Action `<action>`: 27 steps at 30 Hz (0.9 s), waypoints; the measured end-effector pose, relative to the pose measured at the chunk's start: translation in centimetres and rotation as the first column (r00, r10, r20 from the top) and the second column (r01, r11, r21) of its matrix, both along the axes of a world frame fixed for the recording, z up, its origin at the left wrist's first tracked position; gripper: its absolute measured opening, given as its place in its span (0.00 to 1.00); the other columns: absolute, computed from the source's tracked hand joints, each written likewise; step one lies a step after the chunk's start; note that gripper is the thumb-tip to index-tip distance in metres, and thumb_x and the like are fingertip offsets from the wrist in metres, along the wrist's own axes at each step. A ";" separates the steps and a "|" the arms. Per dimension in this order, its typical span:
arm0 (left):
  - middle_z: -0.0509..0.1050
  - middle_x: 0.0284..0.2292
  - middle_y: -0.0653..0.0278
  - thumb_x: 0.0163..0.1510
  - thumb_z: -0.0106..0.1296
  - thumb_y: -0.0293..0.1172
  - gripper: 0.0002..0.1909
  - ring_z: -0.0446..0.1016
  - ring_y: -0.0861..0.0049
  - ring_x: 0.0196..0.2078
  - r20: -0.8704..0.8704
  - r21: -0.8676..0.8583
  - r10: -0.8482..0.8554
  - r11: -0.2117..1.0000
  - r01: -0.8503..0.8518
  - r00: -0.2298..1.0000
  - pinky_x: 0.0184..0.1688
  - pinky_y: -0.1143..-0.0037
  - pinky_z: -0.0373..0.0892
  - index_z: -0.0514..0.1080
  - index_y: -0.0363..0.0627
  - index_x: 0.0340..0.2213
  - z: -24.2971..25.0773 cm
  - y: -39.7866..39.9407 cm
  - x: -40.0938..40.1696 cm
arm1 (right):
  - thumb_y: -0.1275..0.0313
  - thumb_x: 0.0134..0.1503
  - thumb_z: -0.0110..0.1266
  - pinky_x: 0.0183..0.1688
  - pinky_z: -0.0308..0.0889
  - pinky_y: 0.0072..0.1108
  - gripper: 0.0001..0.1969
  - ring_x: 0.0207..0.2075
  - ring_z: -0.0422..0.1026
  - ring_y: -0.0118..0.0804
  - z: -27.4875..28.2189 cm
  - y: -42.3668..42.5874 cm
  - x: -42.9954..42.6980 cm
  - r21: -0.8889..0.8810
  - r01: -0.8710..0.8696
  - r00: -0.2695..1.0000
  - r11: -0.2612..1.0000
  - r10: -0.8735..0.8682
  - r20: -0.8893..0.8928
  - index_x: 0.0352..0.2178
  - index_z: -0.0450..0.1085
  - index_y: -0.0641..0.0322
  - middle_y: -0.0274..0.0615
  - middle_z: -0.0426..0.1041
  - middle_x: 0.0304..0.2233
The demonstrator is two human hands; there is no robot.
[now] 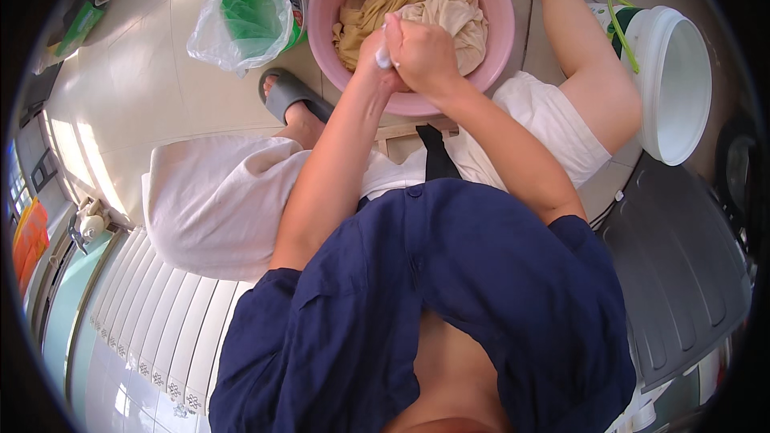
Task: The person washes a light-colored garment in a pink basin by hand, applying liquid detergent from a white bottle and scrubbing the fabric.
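Over a pink plastic basin (505, 24), my left hand (373, 55) and my right hand (426, 53) are pressed together. White foam (383, 59) shows between them. The right hand is curled into a fist, and a cream cloth (458, 9) reaches up to its fingers. My left hand's fingers are mostly hidden behind the right hand, so its grip cannot be made out. In the basin, a tan cloth (355, 27) lies left of the cream one. Both cloths look crumpled.
A green bucket (296, 12) with a clear plastic bag (207, 36) stands left of the basin. At the right a white bucket (652, 84) lies tilted beside my knee, near a dark grey plastic panel (668, 270). A white radiator (162, 325) is at lower left.
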State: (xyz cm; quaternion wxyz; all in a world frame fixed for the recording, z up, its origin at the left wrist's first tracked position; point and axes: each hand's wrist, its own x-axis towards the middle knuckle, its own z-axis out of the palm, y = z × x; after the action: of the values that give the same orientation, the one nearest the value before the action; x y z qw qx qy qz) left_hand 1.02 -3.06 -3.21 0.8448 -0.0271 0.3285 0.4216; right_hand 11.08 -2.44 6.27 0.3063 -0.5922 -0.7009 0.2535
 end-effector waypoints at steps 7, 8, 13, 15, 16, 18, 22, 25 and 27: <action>0.69 0.22 0.71 0.62 0.41 0.42 0.12 0.69 0.78 0.24 -0.166 -0.240 -0.002 0.970 -0.039 0.986 0.27 0.75 0.67 0.66 0.51 0.28 5.9 1.0 3.2 | 0.65 0.58 0.48 0.21 0.63 0.36 0.20 0.16 0.68 0.54 -3.0 2.6 2.4 -0.099 0.112 0.993 0.989 -0.107 0.054 0.13 0.66 0.64 0.52 0.67 0.13; 0.70 0.22 0.70 0.61 0.42 0.41 0.12 0.70 0.77 0.23 -0.099 -0.132 0.022 0.991 -0.035 0.995 0.25 0.75 0.66 0.67 0.50 0.27 4.7 0.2 1.8 | 0.64 0.58 0.46 0.20 0.63 0.37 0.22 0.16 0.69 0.53 -1.6 0.2 1.1 -0.050 0.020 1.000 0.999 -0.020 -0.003 0.12 0.67 0.64 0.52 0.68 0.13; 0.70 0.22 0.67 0.60 0.43 0.39 0.12 0.71 0.73 0.22 -0.351 -0.353 -0.104 0.935 -0.029 0.930 0.23 0.74 0.66 0.68 0.49 0.25 6.9 2.1 3.8 | 0.63 0.58 0.47 0.22 0.65 0.38 0.21 0.18 0.71 0.53 -2.8 2.7 2.2 -0.011 0.050 0.999 0.999 -0.050 0.020 0.14 0.69 0.64 0.53 0.69 0.13; 0.73 0.28 0.67 0.61 0.42 0.42 0.12 0.74 0.74 0.32 -0.079 -0.251 -0.053 0.968 0.031 0.996 0.34 0.69 0.71 0.69 0.47 0.32 2.5 0.6 2.0 | 0.63 0.57 0.47 0.23 0.66 0.38 0.20 0.18 0.71 0.53 -3.0 2.7 2.4 -0.099 0.112 0.989 0.989 -0.102 0.104 0.15 0.69 0.64 0.51 0.69 0.13; 0.73 0.29 0.66 0.62 0.41 0.41 0.13 0.74 0.73 0.32 -0.090 -0.184 -0.043 0.983 0.025 0.995 0.35 0.69 0.71 0.69 0.47 0.32 2.8 0.4 1.7 | 0.63 0.57 0.46 0.23 0.65 0.38 0.20 0.18 0.71 0.53 -2.4 1.4 1.6 -0.036 0.043 0.998 0.998 -0.041 0.048 0.15 0.69 0.64 0.51 0.69 0.14; 0.73 0.29 0.65 0.62 0.41 0.41 0.13 0.74 0.73 0.32 -0.102 -0.114 -0.028 0.993 0.016 0.994 0.35 0.69 0.71 0.69 0.46 0.31 3.2 0.6 1.7 | 0.62 0.58 0.46 0.23 0.65 0.38 0.21 0.18 0.71 0.53 -2.2 0.9 1.2 0.033 -0.028 1.000 0.999 0.028 -0.005 0.15 0.69 0.64 0.51 0.70 0.14; 0.73 0.26 0.67 0.61 0.44 0.38 0.11 0.73 0.72 0.27 -0.179 -0.275 -0.034 0.961 -0.017 0.983 0.32 0.70 0.71 0.69 0.46 0.30 3.8 0.9 2.5 | 0.61 0.60 0.44 0.25 0.63 0.39 0.22 0.20 0.69 0.55 -2.9 3.4 2.4 -0.135 0.097 0.995 0.986 -0.093 0.038 0.15 0.68 0.64 0.52 0.69 0.16; 0.72 0.24 0.68 0.60 0.45 0.38 0.10 0.72 0.72 0.25 -0.254 -0.235 0.014 0.969 -0.075 0.967 0.30 0.70 0.70 0.69 0.47 0.29 6.1 1.4 2.9 | 0.61 0.60 0.44 0.24 0.63 0.38 0.22 0.19 0.69 0.55 -2.3 2.6 1.9 -0.062 0.076 0.997 0.995 -0.074 0.030 0.15 0.68 0.64 0.52 0.68 0.15; 0.72 0.25 0.68 0.60 0.45 0.38 0.10 0.73 0.72 0.27 0.194 -0.070 0.020 0.998 -0.007 0.981 0.30 0.70 0.70 0.69 0.48 0.29 3.3 0.8 0.6 | 0.62 0.60 0.44 0.23 0.63 0.38 0.22 0.19 0.69 0.55 -1.2 0.4 0.9 -0.008 -0.020 0.998 1.000 0.020 -0.052 0.14 0.68 0.64 0.53 0.68 0.14</action>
State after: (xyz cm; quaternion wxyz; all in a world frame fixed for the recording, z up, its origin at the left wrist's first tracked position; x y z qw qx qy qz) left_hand 1.58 -2.28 0.11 0.8685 -0.0996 0.2585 0.4110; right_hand 11.95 -2.02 5.06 0.3192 -0.5798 -0.6975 0.2749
